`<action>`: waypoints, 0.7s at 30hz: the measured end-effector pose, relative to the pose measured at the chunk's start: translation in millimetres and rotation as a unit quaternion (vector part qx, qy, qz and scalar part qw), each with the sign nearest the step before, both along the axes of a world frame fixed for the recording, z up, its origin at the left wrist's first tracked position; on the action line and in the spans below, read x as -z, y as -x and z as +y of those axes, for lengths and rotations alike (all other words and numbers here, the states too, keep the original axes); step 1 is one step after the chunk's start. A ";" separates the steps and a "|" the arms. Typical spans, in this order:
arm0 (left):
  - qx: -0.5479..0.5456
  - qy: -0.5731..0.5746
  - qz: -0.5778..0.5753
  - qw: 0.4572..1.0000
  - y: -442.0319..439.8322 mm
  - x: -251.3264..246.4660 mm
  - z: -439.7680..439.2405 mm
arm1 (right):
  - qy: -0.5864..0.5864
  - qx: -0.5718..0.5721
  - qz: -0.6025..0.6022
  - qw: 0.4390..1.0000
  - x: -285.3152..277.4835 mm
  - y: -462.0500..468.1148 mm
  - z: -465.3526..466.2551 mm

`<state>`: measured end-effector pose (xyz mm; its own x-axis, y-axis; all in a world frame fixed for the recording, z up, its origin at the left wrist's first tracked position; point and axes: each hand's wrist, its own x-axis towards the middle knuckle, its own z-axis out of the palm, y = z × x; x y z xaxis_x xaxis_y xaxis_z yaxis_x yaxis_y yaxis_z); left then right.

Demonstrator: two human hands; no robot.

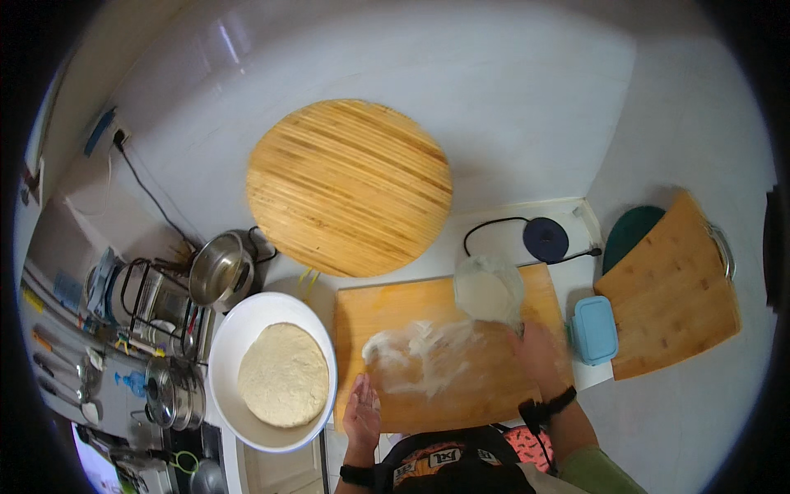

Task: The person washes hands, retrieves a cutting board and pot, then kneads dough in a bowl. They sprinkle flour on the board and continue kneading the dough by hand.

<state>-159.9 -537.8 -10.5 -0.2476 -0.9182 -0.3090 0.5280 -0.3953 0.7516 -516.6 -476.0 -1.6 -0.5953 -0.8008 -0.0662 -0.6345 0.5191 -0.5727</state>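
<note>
A wooden board (453,395) lies before me with white flour (426,352) smeared across its middle. My right hand (536,351), blurred, grips the near edge of a clear container (489,289) of flour over the board's far right part. Its fingertips are hard to make out. At the board's left edge my left hand (363,409) is held flat, dusted with flour and holding nothing. Just left of it stands a large white basin (225,376) with a round mass of dough (284,375) inside.
A round slatted wooden board (350,188) leans at the wall. Behind the work board lie a dark round base (545,239) and its cord. On the right are a blue lidded box (595,330) and another cutting board (673,302). Metal pots (222,272) and a dish rack (157,302) stand left.
</note>
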 end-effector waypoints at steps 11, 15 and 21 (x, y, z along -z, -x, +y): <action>-0.198 0.157 -0.073 0.965 -103.4 -47.3 -5.1 | 0.098 -0.025 0.111 0.989 44.6 88.8 -102.5; -0.298 0.098 -0.114 0.943 -167.2 -43.0 -13.5 | -0.010 0.031 0.106 0.994 61.9 109.9 -124.4; -0.205 0.033 -0.396 0.894 -223.2 -46.9 -20.1 | 0.236 -0.037 0.223 0.945 25.1 17.7 -140.4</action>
<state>63.2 -557.9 36.5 0.3878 -0.9039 -0.1805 -0.0902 -0.2321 0.9685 -534.3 -616.3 -26.7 -0.4204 -0.7195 0.5528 -0.8922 0.2168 -0.3963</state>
